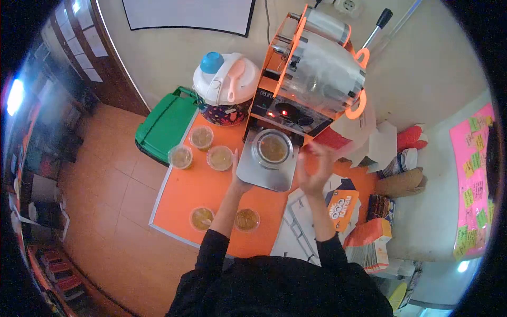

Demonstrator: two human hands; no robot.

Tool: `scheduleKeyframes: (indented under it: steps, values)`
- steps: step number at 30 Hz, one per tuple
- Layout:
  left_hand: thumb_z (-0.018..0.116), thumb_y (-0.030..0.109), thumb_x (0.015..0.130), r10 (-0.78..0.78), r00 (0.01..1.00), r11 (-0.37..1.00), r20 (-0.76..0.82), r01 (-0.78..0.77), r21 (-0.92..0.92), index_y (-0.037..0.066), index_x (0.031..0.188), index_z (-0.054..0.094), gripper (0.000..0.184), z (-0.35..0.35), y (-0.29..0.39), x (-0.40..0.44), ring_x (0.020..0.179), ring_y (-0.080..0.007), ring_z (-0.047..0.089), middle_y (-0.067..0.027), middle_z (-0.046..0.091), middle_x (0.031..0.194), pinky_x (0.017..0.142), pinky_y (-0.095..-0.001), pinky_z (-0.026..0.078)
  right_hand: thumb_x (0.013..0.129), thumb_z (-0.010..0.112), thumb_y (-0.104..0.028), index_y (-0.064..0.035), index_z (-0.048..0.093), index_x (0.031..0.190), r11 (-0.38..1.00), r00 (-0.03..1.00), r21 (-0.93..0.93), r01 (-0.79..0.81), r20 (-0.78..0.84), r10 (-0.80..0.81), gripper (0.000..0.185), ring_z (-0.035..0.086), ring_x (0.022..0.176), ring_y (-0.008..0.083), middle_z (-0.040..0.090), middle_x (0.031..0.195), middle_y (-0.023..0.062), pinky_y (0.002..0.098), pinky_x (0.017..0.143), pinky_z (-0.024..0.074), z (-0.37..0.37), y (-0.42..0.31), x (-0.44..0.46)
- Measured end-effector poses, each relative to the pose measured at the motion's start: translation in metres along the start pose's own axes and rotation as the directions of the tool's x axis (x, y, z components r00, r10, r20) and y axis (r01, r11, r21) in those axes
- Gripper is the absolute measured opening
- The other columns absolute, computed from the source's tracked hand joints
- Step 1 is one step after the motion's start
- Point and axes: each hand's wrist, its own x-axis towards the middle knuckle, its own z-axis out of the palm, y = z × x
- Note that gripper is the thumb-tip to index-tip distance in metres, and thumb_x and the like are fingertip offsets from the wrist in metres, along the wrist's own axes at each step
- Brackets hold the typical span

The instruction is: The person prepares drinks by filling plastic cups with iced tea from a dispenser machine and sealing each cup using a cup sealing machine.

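A metal sliding tray (257,175) sticks out of the orange cup sealing machine (296,113). In its round holder sits a plastic cup of brownish contents (273,149). My left hand (240,178) lies along the tray's left edge, its fingers stretched out and partly hidden by the tray. To the right of the tray, my right hand (316,171) is raised with its fingers apart and slightly blurred; I see nothing in it. Several filled clear cups stand on the orange table, among them one cup (219,158) near my left hand and another cup (247,220) beside my left forearm.
A rice cooker (227,87) with a pink rice paddle (234,79) on its lid stands at the back. Next to the table is a green lidded bin (166,126). Printed boxes (342,207), stacked cups (406,159) and packaging crowd the right side.
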Motion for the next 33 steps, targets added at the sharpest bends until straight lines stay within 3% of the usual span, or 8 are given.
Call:
scheduleKeyframes:
  steps: [4, 9, 12, 14, 21, 25, 30, 33]
  values:
    - [0.022, 0.068, 0.092, -0.004, 1.000, 1.000, -0.028, 0.004, -0.002, 0.017, 0.148, 0.028, 0.076, 0.011, -0.001, -0.008, 0.135, -0.0322, 0.036, -0.0093, 0.036, 0.148, 0.110, -0.0548, 0.029, 0.079, 0.070, -0.018, -0.0061, 0.060, 0.107, 0.936, 0.887, -0.199, 0.290, -0.312, -0.341, 0.032, 0.050, 0.091, 0.0259, 0.057, 0.101, 0.0095, 0.0412, 0.082, 0.0406, -0.036, -0.036, 0.073]
    - [0.030, 0.072, 0.089, 0.034, 0.996, 0.999, -0.081, -0.031, 0.028, 0.017, 0.145, 0.034, 0.078, 0.011, -0.011, -0.038, 0.133, -0.0309, 0.038, -0.0081, 0.041, 0.145, 0.108, -0.0533, 0.032, 0.065, 0.079, -0.030, -0.0071, 0.048, 0.130, 0.828, 0.907, -0.384, 0.408, 0.070, -0.414, 0.075, 0.048, 0.114, 0.0330, 0.052, 0.120, 0.0141, 0.0444, 0.099, 0.0354, -0.047, -0.091, 0.139]
    - [0.033, 0.072, 0.087, 0.107, 0.891, 0.994, -0.441, -0.085, 0.071, 0.017, 0.142, 0.037, 0.078, 0.005, -0.033, -0.059, 0.130, -0.0280, 0.041, -0.0075, 0.045, 0.139, 0.104, -0.0495, 0.035, 0.058, 0.083, -0.045, -0.0089, 0.038, 0.139, 0.726, 0.900, -0.553, 0.410, 0.117, -0.419, 0.100, 0.046, 0.120, 0.0358, 0.051, 0.126, 0.0145, 0.0461, 0.104, 0.0339, -0.016, -0.076, 0.177]
    - [0.038, 0.071, 0.086, 0.146, 0.881, 0.946, -0.449, 0.009, 0.325, 0.015, 0.138, 0.038, 0.076, 0.017, -0.044, -0.066, 0.122, -0.0273, 0.048, -0.0090, 0.046, 0.133, 0.100, -0.0479, 0.037, 0.055, 0.083, -0.050, -0.0095, 0.034, 0.140, 0.605, 0.871, -0.669, 0.431, 0.132, -0.474, 0.106, 0.046, 0.121, 0.0369, 0.051, 0.128, 0.0155, 0.0477, 0.105, 0.0343, -0.003, -0.070, 0.193]
    - [0.047, 0.044, 0.097, 0.247, 0.880, 0.898, -0.406, -0.051, 0.436, 0.010, 0.133, 0.038, 0.051, 0.036, -0.083, -0.076, 0.109, -0.0258, 0.055, -0.0121, 0.050, 0.124, 0.096, -0.0423, 0.043, 0.051, 0.085, -0.049, -0.0077, 0.048, 0.128, 0.655, 0.845, -0.619, 0.434, 0.531, -0.058, 0.095, 0.057, 0.110, 0.0359, 0.059, 0.120, 0.0178, 0.0465, 0.085, 0.0478, -0.021, -0.084, 0.239]
    - [0.048, 0.024, 0.099, 0.410, 0.874, 0.839, -0.260, -0.249, 0.484, 0.006, 0.127, 0.039, 0.034, 0.012, -0.098, -0.064, 0.104, -0.0205, 0.057, -0.0111, 0.053, 0.117, 0.091, -0.0374, 0.048, 0.053, 0.085, -0.044, -0.0060, 0.049, 0.126, 0.659, 0.710, -0.499, 0.563, 0.700, -0.076, 0.090, 0.061, 0.102, 0.0330, 0.064, 0.110, 0.0158, 0.0446, 0.085, 0.0483, -0.026, -0.065, 0.277]
    - [0.049, 0.021, 0.099, 0.483, 0.831, 0.794, -0.275, -0.283, 0.537, 0.004, 0.123, 0.041, 0.031, 0.020, -0.100, -0.060, 0.096, -0.0190, 0.060, -0.0117, 0.056, 0.109, 0.083, -0.0354, 0.054, 0.057, 0.081, -0.031, -0.0056, 0.046, 0.133, 0.876, 0.501, -0.483, 0.010, 0.760, 0.414, 0.088, 0.054, 0.111, 0.0252, 0.058, 0.119, 0.0133, 0.0384, 0.098, 0.0402, -0.037, -0.055, 0.321]
    - [0.052, 0.015, 0.095, 0.578, 0.750, 0.737, -0.320, -0.313, 0.599, -0.001, 0.118, 0.045, 0.029, 0.021, -0.104, -0.053, 0.079, -0.0192, 0.064, -0.0130, 0.062, 0.091, 0.068, -0.0334, 0.053, 0.058, 0.079, -0.027, -0.0073, 0.043, 0.136, 0.918, 0.285, -0.381, -0.114, 0.872, 0.398, 0.088, 0.054, 0.111, 0.0233, 0.056, 0.121, 0.0111, 0.0367, 0.097, 0.0410, -0.030, 0.000, 0.361]
